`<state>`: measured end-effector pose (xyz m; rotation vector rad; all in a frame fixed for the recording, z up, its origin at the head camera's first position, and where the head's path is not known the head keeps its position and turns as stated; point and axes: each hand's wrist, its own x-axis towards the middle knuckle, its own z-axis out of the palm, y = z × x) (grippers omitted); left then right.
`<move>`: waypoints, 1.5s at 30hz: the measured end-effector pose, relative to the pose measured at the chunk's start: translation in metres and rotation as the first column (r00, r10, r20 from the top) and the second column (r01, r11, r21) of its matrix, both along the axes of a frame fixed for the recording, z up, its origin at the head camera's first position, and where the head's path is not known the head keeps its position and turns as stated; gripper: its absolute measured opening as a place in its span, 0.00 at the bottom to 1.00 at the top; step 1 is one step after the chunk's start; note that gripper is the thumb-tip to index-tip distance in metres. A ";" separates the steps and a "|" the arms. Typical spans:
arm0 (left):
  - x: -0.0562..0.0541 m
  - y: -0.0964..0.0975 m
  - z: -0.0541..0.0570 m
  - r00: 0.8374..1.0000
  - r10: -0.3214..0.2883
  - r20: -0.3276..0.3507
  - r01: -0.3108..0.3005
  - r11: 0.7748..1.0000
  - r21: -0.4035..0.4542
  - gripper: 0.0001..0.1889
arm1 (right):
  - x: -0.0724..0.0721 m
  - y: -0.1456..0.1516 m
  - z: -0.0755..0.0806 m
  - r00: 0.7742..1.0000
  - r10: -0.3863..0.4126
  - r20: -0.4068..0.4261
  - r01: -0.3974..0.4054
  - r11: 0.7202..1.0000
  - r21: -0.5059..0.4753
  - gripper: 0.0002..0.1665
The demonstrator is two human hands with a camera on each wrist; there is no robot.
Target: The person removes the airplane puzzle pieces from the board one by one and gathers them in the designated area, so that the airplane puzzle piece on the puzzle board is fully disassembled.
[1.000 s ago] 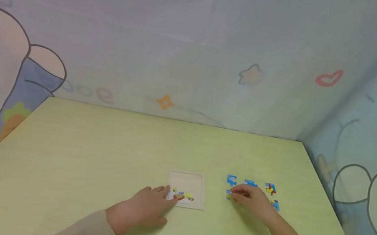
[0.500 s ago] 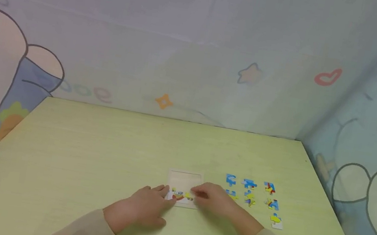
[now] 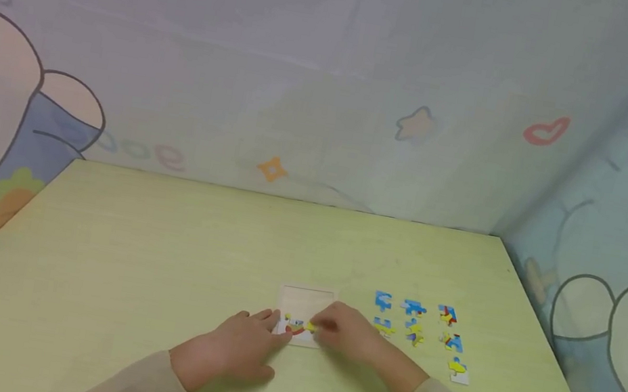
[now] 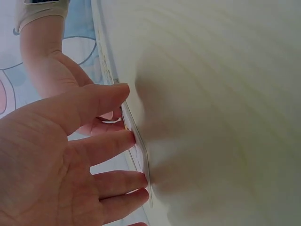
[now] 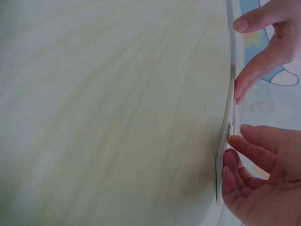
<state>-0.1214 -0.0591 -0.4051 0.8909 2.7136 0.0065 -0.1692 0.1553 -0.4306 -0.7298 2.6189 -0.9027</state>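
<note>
A square wooden puzzle tray [image 3: 307, 296] lies on the table in the head view, with a strip of joined picture pieces [image 3: 296, 325] along its near side. My left hand [image 3: 237, 347] rests at the tray's left edge with its fingers extended; they touch the rim in the left wrist view. Over the tray's near right part is my right hand [image 3: 347, 334]. Its index finger [image 5: 254, 153] presses at the pieces, the thumb [image 5: 261, 134] stands slightly apart, and the other fingers bend by the rim. This hand hides the right end of the strip.
Several loose jigsaw pieces [image 3: 413, 307] lie in rows to the right of the tray, mostly blue and yellow. One yellow and white jigsaw piece [image 3: 458, 371] sits nearest at the right. A cartoon-printed backdrop [image 3: 216, 71] stands behind the pale yellow table [image 3: 157, 253].
My right hand has moved left from the loose pieces to the tray, then slightly further left over the strip's right end. The left hand stays at the tray's left edge.
</note>
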 end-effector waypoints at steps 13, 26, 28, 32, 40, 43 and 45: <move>0.001 0.002 -0.003 1.000 0.005 -0.026 -0.007 0.999 -0.045 0.30 | -0.008 -0.007 -0.001 0.997 -0.044 0.065 0.049 0.996 -0.071 0.02; 0.002 0.003 0.000 0.999 0.030 0.019 -0.029 0.999 -0.044 0.30 | -0.015 0.014 -0.010 0.994 -0.066 0.089 0.078 0.986 -0.148 0.02; 0.002 0.003 0.001 0.999 0.033 0.020 -0.032 0.999 -0.043 0.30 | -0.015 0.022 -0.010 0.991 -0.078 0.110 0.095 0.982 -0.164 0.03; 0.002 0.002 0.002 0.999 0.029 0.015 -0.028 0.999 -0.041 0.30 | -0.011 0.040 -0.008 0.979 -0.104 0.173 0.140 0.967 -0.214 0.03; 0.003 0.001 0.001 1.000 0.025 0.012 -0.025 0.999 -0.032 0.30 | -0.003 0.080 0.000 0.964 -0.130 0.230 0.192 0.943 -0.273 0.07; 0.003 0.000 0.001 1.000 0.023 0.007 -0.023 0.999 -0.028 0.30 | 0.000 0.094 0.004 0.961 -0.147 0.235 0.209 0.941 -0.266 0.08; 0.003 0.000 0.001 1.000 0.023 0.002 -0.022 0.999 -0.025 0.30 | 0.002 0.103 0.006 0.960 -0.150 0.236 0.213 0.940 -0.268 0.09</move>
